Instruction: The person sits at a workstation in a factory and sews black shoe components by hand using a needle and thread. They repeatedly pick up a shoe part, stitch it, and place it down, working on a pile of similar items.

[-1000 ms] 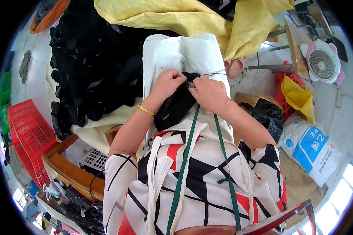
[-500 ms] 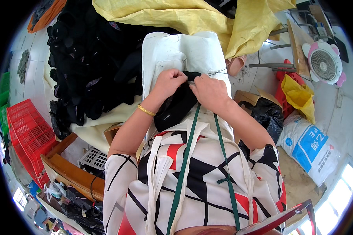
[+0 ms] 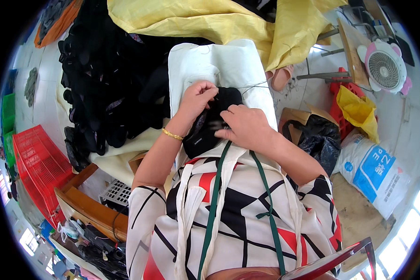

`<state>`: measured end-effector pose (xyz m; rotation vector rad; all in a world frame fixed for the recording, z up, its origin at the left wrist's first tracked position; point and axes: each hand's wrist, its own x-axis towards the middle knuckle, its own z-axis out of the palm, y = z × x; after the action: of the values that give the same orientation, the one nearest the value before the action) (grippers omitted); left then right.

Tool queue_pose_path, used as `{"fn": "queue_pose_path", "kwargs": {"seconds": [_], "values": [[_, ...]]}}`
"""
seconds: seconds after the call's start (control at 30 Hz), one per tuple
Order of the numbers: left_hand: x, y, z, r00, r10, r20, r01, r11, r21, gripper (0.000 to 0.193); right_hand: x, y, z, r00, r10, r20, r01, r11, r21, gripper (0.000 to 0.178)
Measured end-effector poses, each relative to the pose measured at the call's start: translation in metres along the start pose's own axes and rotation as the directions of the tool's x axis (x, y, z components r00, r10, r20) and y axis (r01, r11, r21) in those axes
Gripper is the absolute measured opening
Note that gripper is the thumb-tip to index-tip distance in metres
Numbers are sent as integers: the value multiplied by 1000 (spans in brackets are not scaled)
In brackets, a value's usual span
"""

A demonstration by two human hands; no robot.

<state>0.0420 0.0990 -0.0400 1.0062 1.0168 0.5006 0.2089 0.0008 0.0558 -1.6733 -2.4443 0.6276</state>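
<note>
On the white cloth [image 3: 247, 70] over my lap lies a black, shoe-like fabric piece [image 3: 203, 142] with a small white label. My left hand [image 3: 197, 101] is closed at its upper left edge, thumb and forefinger pressed together. Over its right side is my right hand [image 3: 247, 122], its fingers bent and partly smeared by motion, so their grip is unclear. A thin dark thread [image 3: 256, 86] stretches across the white cloth to the right of the piece. My hands hide part of the piece's middle.
A large heap of black fabric pieces [image 3: 107, 84] lies at left, below a yellow sheet [image 3: 191, 21]. Red crates [image 3: 39, 168] and a wooden drawer [image 3: 91, 203] stand lower left. At right are a pink-and-white fan [image 3: 385, 69], black plastic bag [image 3: 319, 140] and white sack [image 3: 373, 172].
My right hand has drawn back toward me and down from the piece's top edge. My left hand has shifted slightly left, so the hands are farther apart and more of the piece shows.
</note>
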Motion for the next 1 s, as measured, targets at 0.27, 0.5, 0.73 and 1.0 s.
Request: {"fn": "queue_pose_path", "kwargs": {"seconds": [0.27, 0.5, 0.73, 1.0], "values": [[-21, 2, 4, 884, 192, 426, -351, 874, 335, 16, -5, 60, 24, 988, 97, -121, -96, 995, 14, 11], [-36, 24, 13, 972, -174, 159, 44, 796, 604, 31, -35, 83, 24, 952, 98, -289, -34, 975, 220, 10], [-40, 16, 20, 975, 20, 221, -166, 726, 667, 31, -104, 127, -8, 762, 646, 41, 75, -151, 986, 7], [-82, 39, 15, 825, 331, 458, -517, 113, 849, 12, -215, 242, -16, 319, 892, -322, 592, 78, 802, 2]]}}
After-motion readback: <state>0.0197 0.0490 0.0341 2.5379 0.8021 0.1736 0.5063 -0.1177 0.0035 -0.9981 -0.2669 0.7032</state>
